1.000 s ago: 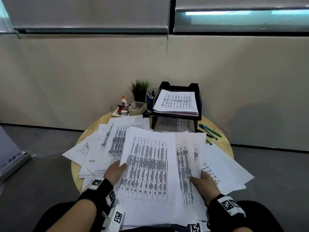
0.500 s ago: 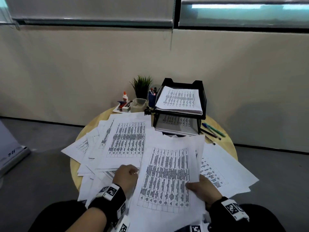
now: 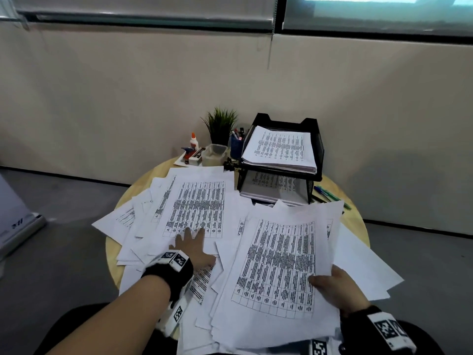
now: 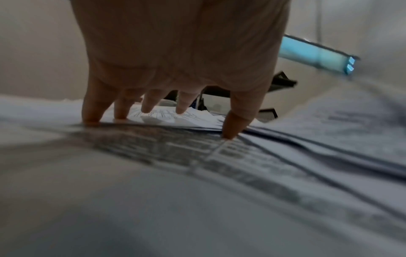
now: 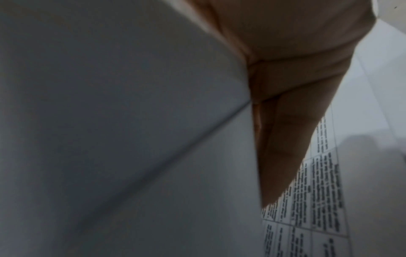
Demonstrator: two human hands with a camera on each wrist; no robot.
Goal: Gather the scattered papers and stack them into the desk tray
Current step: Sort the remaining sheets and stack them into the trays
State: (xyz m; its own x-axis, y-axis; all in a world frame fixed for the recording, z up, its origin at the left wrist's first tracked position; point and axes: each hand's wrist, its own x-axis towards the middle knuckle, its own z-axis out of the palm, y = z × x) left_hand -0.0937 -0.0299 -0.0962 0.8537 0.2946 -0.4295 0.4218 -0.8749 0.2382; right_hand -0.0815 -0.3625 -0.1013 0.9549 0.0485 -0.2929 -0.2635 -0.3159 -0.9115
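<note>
White sheets everywhere on round wooden table (image 3: 143, 185). Right hand (image 3: 335, 288) pinches gathered bundle (image 3: 279, 267) at its right edge, thumb on top, bundle lifted and bowed. Left hand (image 3: 194, 245) flat, fingers spread, pressing loose printed sheet (image 3: 197, 206). Black desk tray (image 3: 316, 139) at far side, already part filled. Risk: one-edge grip lets bundle fan and slip. Risk: dragging sheet pushes overhanging pages off table rim.

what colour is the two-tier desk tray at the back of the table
Black: the two-tier mesh desk tray is black all over, clearest in the head view.
</note>
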